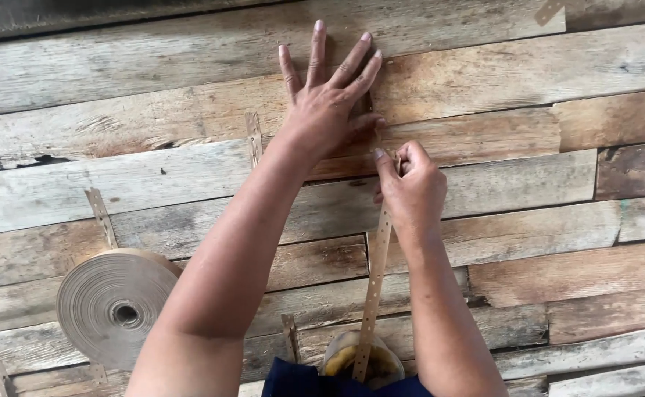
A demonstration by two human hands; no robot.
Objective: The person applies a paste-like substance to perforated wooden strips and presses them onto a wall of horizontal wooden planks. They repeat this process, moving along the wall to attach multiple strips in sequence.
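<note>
My left hand (326, 103) lies flat with fingers spread on weathered wooden boards (499, 81), pressing the upper end of a thin brown perforated paper strip (375, 279). My right hand (410, 187) pinches that strip between thumb and fingers just below the left hand. The strip runs down the boards from my right hand to a smaller roll (352, 360) at the bottom edge, partly hidden by dark blue cloth (300, 382).
A large roll of brown paper tape (114, 305) lies on the boards at the lower left. Short pieces of the same strip are stuck across board joints at several places, such as one piece (253, 137) and another (100, 215).
</note>
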